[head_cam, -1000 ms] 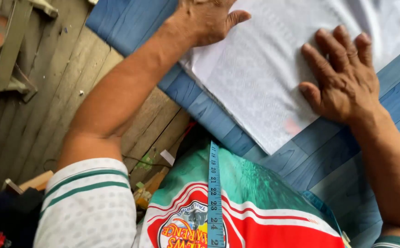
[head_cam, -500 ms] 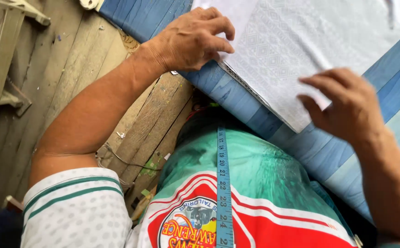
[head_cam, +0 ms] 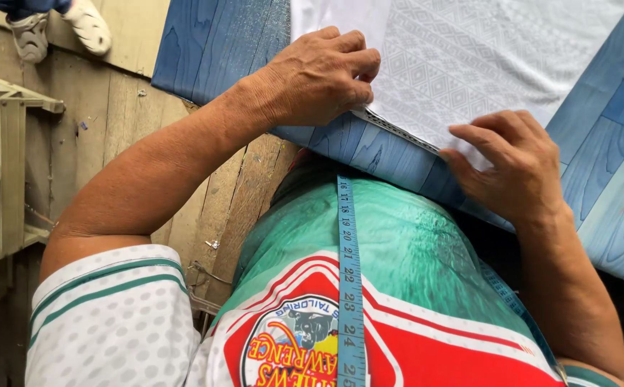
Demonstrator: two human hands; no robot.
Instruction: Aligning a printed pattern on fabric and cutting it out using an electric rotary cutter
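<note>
pinching the near edge of the white patterned fabric (head_cam: 469, 64) with both hands, i have it lying flat on the blue wood-grain table (head_cam: 212, 43), its lower edge running close along the table's front rim. my left hand (head_cam: 319, 79) is curled into a loose fist, fingers folded onto the fabric's near left corner and closed on the hem there. my right hand (head_cam: 512, 161) is narrow, fingertips pressed together on the same edge further right. the cloth looks thin, soft and light, likely to slide on the smooth table top and to wrinkle if pulled unevenly, so the hem is the best place to grip, with both hands apart. a blue measuring tape (head_cam: 349, 287) hangs down my green and red shirt (head_cam: 412, 265), over the plank floor (head_cam: 126, 122)
</note>
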